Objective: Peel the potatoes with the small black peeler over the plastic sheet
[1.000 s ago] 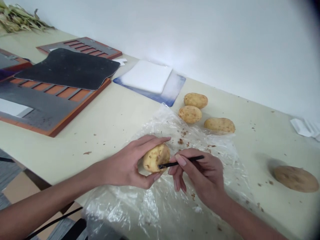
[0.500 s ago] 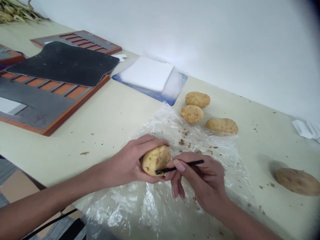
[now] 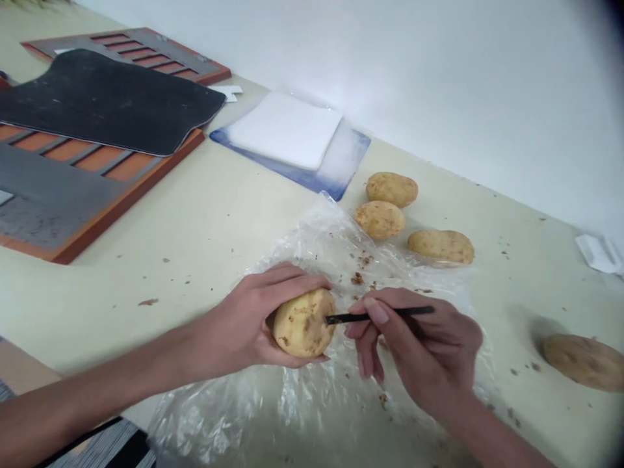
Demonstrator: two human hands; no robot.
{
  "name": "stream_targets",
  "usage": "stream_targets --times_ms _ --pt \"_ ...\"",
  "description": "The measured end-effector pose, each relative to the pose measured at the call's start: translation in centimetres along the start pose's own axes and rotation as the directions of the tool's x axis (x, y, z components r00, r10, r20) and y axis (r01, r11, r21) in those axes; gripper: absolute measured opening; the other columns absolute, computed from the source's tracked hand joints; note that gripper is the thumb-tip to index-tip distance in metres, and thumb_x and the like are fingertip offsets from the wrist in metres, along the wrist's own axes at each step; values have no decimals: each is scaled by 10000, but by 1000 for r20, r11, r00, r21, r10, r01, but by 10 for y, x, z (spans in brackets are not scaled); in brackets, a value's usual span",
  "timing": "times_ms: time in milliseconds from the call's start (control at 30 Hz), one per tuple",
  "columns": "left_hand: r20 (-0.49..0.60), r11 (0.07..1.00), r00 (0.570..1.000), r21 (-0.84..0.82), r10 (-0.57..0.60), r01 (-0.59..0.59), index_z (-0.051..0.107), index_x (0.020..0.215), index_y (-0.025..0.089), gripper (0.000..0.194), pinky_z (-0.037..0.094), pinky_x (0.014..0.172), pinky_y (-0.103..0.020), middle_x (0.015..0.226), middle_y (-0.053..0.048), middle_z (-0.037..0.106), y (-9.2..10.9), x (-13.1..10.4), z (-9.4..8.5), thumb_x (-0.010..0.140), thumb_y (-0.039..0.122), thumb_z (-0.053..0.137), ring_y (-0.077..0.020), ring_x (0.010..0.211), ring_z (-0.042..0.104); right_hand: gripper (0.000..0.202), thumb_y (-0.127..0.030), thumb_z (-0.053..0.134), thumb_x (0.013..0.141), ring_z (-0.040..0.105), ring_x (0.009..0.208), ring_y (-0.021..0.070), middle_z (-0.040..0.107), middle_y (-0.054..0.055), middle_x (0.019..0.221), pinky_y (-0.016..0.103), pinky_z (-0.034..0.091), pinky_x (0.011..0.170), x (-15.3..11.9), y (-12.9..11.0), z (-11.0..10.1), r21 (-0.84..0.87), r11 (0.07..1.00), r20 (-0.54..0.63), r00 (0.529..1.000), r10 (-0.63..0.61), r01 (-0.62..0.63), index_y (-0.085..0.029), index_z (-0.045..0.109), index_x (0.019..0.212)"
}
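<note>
Frame centre: left hand (image 3: 258, 312) grips pale-yellow oval potato (image 3: 303, 324), right hand (image 3: 431, 348) pinches thin black stick (image 3: 351, 318) at its skin; looks part-done, brown crumbs (image 3: 357, 279) shed, brown patches (image 3: 285, 341) left.

Worn on the person's head, the one camera looks forward and down from close above the table (image 3: 209, 214), with the left hand (image 3: 252, 313) and right hand (image 3: 428, 348) near and the wall (image 3: 439, 78) across the far side.
</note>
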State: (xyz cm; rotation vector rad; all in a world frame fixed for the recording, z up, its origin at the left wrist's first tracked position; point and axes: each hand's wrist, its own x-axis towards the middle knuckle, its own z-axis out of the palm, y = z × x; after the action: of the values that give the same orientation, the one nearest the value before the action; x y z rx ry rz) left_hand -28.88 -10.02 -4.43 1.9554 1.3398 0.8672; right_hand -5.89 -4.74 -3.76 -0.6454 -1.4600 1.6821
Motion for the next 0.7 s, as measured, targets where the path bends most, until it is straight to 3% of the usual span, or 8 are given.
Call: stream_targets --times_ms 67,200,333,433,533,567,700 --pt "-8 1000 1000 10 1 -1 605 1334 273 700 590 922 -233 1222 -34 688 0 0 -1 740 503 895 -155 1064 681 221 -121 595 1031 704 475 102 764 43 791 127 530 394 -1 -1 -1 71 997 -5 999 40 -40 -196 801 1051" --pt "18 1000 1000 14 -18 17 614 1333 273 712 593 911 -232 1219 -41 684 0 1 -2 725 502 904 -164 1054 679 228 -145 586 1038 714 475 111 767 45 789 129 541 405 -8 -1 6 140 976 134 980 149 -167 -214 801 1073" --pt "16 999 999 2 -39 39 608 1346 295 720 604 910 -243 1221 -36 689 -1 -1 -1 725 510 901 -164 1037 683 221 -98 610 1011 728 492 128 758 44 766 144 564 421 -8 2 8 65 992 147 985 94 -104 -188 801 1076" --pt "-6 1000 1000 -14 -27 27 605 1348 307 714 619 896 -266 1223 -44 698 -1 -2 0 730 518 895 -180 1043 689 211 -94 626 1003 717 480 117 758 38 764 140 555 400 0 -1 1 -5 999 50 998 32 -32 -189 808 1055" --pt "-16 1000 1000 -21 -21 20 609 1337 320 719 631 867 -284 1222 -46 704 -2 -2 1 716 534 901 -199 1054 692 212 -143 631 1018 671 424 93 766 31 743 133 513 362 4 -9 -4 -23 999 -107 993 46 -48 -223 826 994" --pt "-16 999 1000 -24 -23 22 611 1331 324 719 634 864 -291 1221 -45 707 -2 -2 1 710 544 901 -203 1050 693 219 -157 622 1025 669 416 95 767 34 748 134 505 352 4 -12 -3 0 998 -98 993 68 -69 -228 828 998" --pt "-5 999 1000 -21 -27 27 615 1317 339 703 632 917 -313 1214 -28 711 -1 -2 0 706 532 905 -204 1050 691 218 -127 605 1023 719 465 134 757 60 766 143 529 377 -1 -14 4 66 990 166 980 110 -123 -191 809 1067"
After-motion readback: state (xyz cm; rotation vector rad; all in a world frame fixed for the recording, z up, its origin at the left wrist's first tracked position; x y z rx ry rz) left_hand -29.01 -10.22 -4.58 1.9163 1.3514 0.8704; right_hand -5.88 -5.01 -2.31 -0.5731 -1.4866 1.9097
